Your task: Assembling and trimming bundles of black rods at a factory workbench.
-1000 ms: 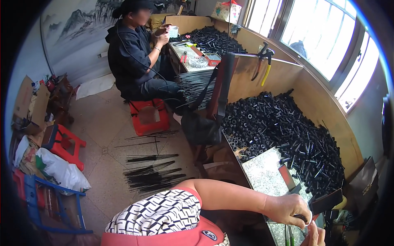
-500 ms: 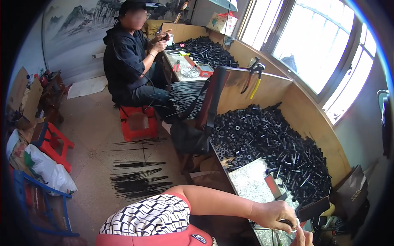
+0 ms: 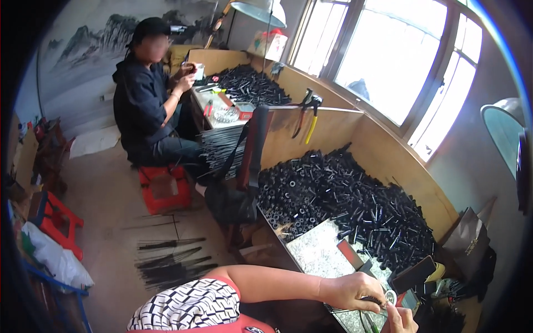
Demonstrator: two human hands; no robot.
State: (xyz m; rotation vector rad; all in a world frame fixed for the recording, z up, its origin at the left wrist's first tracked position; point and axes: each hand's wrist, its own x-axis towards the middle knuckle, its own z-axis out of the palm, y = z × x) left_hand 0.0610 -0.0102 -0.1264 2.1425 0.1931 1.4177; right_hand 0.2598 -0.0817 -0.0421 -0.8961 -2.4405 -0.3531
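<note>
A small dark ribbed cylindrical part [image 3: 375, 301] is pinched between the pressed-together fingers [image 3: 366, 293] of the left hand [image 3: 350, 289], low over the speckled grey table [image 3: 316, 252]. The right hand [image 3: 401, 320], at four o'clock, is cropped; its fingers cannot be read. The part could be fumbled into the heap of black tubular parts [image 3: 344, 197] at twelve o'clock if the pinch is loosened. The left forearm is extended from nine o'clock.

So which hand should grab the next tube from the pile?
Left, probably: the left hand, pinching a small dark piece, lies nearer the pile of black tubes; the right hand is lower, partly cropped.
</note>
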